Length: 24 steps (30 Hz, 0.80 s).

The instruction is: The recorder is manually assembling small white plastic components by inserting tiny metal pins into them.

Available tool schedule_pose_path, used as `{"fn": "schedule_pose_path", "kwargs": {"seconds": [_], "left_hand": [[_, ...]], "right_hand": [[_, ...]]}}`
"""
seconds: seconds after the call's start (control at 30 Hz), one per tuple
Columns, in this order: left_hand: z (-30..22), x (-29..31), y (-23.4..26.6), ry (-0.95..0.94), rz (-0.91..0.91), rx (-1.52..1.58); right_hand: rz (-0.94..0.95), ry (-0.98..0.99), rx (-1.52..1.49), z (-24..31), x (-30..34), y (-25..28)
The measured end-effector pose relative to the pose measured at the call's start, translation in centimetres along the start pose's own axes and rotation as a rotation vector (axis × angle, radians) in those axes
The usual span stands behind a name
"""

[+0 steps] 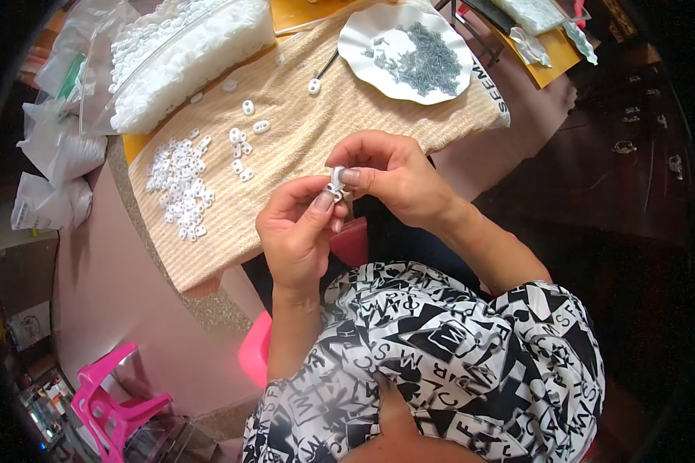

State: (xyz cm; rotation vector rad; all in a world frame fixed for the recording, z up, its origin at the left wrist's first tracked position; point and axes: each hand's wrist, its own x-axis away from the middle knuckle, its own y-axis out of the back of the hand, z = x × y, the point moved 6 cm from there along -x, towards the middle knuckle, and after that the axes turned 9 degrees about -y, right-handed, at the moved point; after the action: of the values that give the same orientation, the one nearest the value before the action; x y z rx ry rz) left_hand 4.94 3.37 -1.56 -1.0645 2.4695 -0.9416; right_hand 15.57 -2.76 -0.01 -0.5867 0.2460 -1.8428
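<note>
Above the table's near edge, my left hand (295, 230) and my right hand (400, 176) meet, both closed in a pinch. Between their thumbs and fingers is a small white plastic piece (335, 187) with round holes, partly covered by the fingertips. Left of my hands lies a heap of small white two-holed pieces (179, 185) on a yellow striped cloth (297, 127). Several similar white pieces (239, 143) lie loose closer to my hands. Beyond my right hand, a white scalloped plate (354, 58) carries many small grey slender parts (432, 65).
A clear plastic bin (193, 77) full of white pieces stands at the far left. A thin dark rod (328, 63) lies by the plate, its end at a white piece (314, 86). Plastic bags (62, 147) hang left of the table. A pink stool (108, 393) stands lower left.
</note>
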Motion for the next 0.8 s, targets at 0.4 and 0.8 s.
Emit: {"fn": "schedule_pose_path", "kwargs": {"seconds": [0.4,0.8], "left_hand": [[-1.0,-0.2,0.9,-0.114,-0.082,-0.146],[-1.8,0.1,0.8,-0.202,-0.075,-0.34]], "right_hand": [[-0.062,-0.053,0.072,0.4,-0.1,0.8],[-0.054,-0.03,0.141,0.8,0.4,-0.3]]}}
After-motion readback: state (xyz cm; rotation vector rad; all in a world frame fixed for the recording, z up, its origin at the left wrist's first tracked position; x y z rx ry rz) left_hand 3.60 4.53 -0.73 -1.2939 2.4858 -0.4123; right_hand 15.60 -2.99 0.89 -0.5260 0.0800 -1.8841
